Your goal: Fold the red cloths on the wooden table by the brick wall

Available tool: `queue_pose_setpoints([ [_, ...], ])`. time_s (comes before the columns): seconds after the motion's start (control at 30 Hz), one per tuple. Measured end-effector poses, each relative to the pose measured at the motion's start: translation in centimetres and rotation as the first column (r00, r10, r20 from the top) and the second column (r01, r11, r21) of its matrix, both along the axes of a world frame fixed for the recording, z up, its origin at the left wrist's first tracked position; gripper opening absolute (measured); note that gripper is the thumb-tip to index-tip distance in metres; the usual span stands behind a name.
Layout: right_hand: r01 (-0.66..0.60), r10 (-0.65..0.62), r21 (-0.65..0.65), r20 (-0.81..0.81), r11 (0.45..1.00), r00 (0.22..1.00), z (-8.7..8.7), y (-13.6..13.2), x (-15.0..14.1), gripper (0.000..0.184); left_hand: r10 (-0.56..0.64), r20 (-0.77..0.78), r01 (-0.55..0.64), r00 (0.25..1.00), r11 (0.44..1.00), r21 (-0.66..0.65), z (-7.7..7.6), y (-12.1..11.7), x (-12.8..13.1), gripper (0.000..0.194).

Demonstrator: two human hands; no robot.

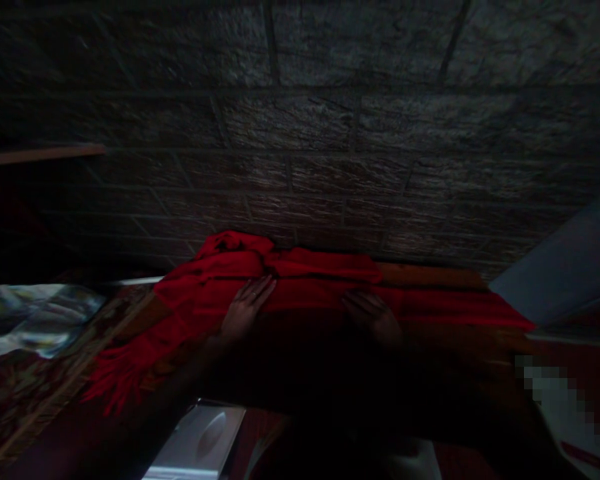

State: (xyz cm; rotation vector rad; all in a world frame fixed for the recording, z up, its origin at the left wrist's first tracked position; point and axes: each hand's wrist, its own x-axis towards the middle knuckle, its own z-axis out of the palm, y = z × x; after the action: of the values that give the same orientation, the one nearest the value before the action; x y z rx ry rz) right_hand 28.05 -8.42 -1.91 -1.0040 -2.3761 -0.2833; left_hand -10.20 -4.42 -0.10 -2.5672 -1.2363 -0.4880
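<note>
A long red fringed cloth (300,293), like a scarf or shawl, lies stretched across a low wooden surface (430,275). Its left end is bunched and folded, with the fringe (123,373) hanging toward the lower left. My left hand (247,303) lies flat on the cloth left of centre, fingers stretched out, a ring on one finger. To the right, my right hand (373,313) rests on it too, in deep shadow, its fingers extended. Neither hand grips the fabric. Below my hands the picture is too dark to make out the cloth's near edge.
A brick-patterned wall (320,133) rises right behind the cloth. At left are a wooden ledge (45,155), a crumpled plastic bag (35,313) and a patterned rug (10,393). A white box (195,440) sits at the bottom, and a pale panel (570,260) leans at right.
</note>
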Motion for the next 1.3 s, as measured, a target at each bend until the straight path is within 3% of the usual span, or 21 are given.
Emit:
queue_pose_setpoints([
  [0.2, -0.026, 0.033, -0.052, 0.128, 0.998, 0.991, 1.0, 0.0, -0.6, 0.038, -0.302, 0.025, 0.303, 0.953, 0.952, -0.041, 0.2, 0.6, 1.9, 0.056],
  [0.43, 0.100, -0.060, -0.134, 0.276, 0.986, 0.959, 1.3, 0.0, 0.1, 0.041, -0.345, 0.206, 0.340, 0.916, 0.939, 0.060, -1.4, 1.1, 1.5, 0.065],
  [0.53, 0.111, -0.073, -0.153, 0.230, 0.982, 0.970, 2.4, -0.4, 4.0, 0.042, -0.336, 0.214, 0.334, 0.917, 0.941, 0.045, -1.7, 1.3, 1.2, 0.066],
  [0.63, 0.212, -0.172, -0.192, 0.205, 0.958, 0.963, 4.4, -2.0, 10.9, 0.049, -0.292, 0.206, 0.295, 0.934, 0.955, 0.017, -1.7, 1.6, 1.4, 0.069],
  [0.7, 0.296, -0.239, -0.232, 0.242, 0.927, 0.940, 5.5, -3.4, 14.8, 0.066, -0.296, 0.196, 0.301, 0.935, 0.954, 0.007, -1.2, 1.4, 1.8, 0.070],
  [0.77, 0.289, -0.217, -0.266, 0.268, 0.920, 0.939, 5.6, -4.2, 16.4, 0.076, -0.344, 0.184, 0.352, 0.921, 0.936, -0.014, -0.5, 0.9, 2.3, 0.067],
  [0.83, 0.233, -0.170, -0.259, 0.244, 0.937, 0.955, 4.8, -4.2, 15.2, 0.076, -0.371, 0.199, 0.387, 0.907, 0.921, -0.043, 0.2, 0.4, 2.7, 0.059],
  [0.93, 0.120, -0.085, -0.204, 0.169, 0.972, 0.982, 2.9, -3.3, 9.7, 0.070, -0.376, 0.235, 0.378, 0.896, 0.925, 0.039, 0.6, 0.0, 2.8, 0.043],
  [1.03, 0.070, -0.054, -0.132, 0.122, 0.989, 0.991, 1.0, -1.6, 4.2, 0.067, -0.377, 0.260, 0.359, 0.889, 0.926, 0.114, 0.1, -0.3, 2.3, 0.031],
  [1.1, 0.071, -0.060, -0.091, 0.118, 0.993, 0.991, 0.2, -0.4, 2.1, 0.066, -0.353, 0.283, 0.322, 0.892, 0.935, 0.151, -0.3, -0.5, 2.0, 0.027],
  [1.2, 0.086, -0.077, -0.054, 0.149, 0.995, 0.986, -0.4, 0.7, 1.5, 0.067, -0.315, 0.281, 0.277, 0.907, 0.946, 0.167, -0.6, -0.8, 2.1, 0.026],
  [1.3, 0.129, -0.122, -0.029, 0.177, 0.991, 0.977, -0.1, 0.2, 3.2, 0.071, -0.203, 0.174, 0.199, 0.964, 0.979, 0.043, -0.2, -0.7, 1.8, 0.040],
])
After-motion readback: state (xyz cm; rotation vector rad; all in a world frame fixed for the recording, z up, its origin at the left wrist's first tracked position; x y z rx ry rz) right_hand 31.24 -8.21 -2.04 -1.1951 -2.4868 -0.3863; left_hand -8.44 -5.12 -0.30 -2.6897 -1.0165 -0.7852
